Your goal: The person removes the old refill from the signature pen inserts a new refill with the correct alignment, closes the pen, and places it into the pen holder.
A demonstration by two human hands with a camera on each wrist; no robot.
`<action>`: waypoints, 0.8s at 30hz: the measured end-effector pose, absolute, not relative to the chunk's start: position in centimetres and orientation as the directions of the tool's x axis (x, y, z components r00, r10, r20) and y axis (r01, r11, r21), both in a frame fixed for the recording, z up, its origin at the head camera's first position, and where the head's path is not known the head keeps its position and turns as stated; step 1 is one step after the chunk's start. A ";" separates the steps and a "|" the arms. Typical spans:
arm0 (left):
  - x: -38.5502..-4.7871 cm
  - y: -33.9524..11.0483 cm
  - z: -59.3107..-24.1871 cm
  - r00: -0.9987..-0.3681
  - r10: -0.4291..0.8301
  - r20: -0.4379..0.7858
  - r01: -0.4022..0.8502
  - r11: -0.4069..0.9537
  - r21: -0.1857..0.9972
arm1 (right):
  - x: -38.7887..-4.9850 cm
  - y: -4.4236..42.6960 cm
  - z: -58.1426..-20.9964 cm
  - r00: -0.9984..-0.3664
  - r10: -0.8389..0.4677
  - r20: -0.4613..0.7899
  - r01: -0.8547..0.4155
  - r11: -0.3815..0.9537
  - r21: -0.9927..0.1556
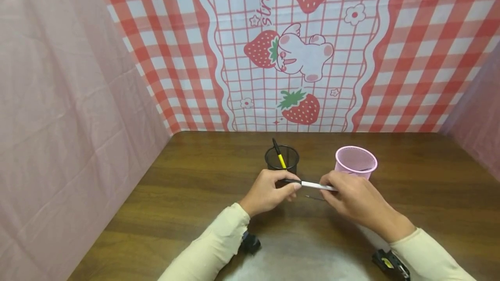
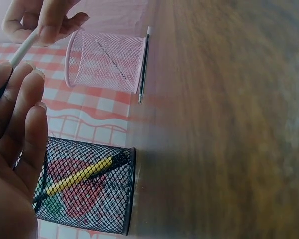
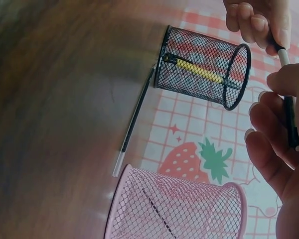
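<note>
My left hand (image 1: pixel 267 192) pinches the black end of a white-and-black pen (image 1: pixel 311 185), held level above the table. The fingers of my right hand (image 1: pixel 357 198) grip its other end, which shows black in the right wrist view. Below the pen, a thin dark pen refill (image 3: pixel 135 114) with a pale end lies on the table between two mesh cups. Behind my left hand stands a black mesh cup (image 2: pixel 84 226) with a yellow-and-black pen (image 1: pixel 281 158) leaning inside. A pink mesh cup (image 1: pixel 376 166) stands behind my right hand, a thin dark stick (image 2: pixel 111 59) slanting inside it.
The brown wooden table (image 1: pixel 187 185) reaches back to a red-and-white checked cloth (image 1: pixel 179 55) with strawberry prints. A pale pink curtain (image 1: pixel 78 99) hangs at the left, another pink cloth (image 1: pixel 474 116) at the right. Black devices (image 1: pixel 250 243) sit at both wrists.
</note>
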State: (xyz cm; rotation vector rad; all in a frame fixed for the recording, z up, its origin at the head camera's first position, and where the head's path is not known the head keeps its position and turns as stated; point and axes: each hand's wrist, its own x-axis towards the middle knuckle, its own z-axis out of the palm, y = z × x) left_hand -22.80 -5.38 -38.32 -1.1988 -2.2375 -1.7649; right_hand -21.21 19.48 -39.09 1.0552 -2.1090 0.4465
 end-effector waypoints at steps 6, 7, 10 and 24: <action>-22.9 -5.4 -38.4 -0.697 0.529 0.483 0.595 0.052 0.802 | -21.3 19.4 -39.1 -0.388 -0.553 0.738 -0.796 0.605 0.034; -22.9 -5.4 -38.3 -0.698 0.529 0.483 0.595 0.053 0.802 | -21.3 19.5 -39.1 -0.390 -0.553 0.737 -0.794 0.607 0.035; -22.9 -5.4 -38.3 -0.701 0.528 0.480 0.592 0.054 0.804 | -21.3 19.5 -39.1 -0.399 -0.550 0.733 -0.789 0.613 0.030; -23.0 -5.3 -38.3 -0.704 0.523 0.480 0.595 0.065 0.801 | -21.2 19.5 -38.9 -0.384 -0.559 0.735 -0.805 0.592 0.029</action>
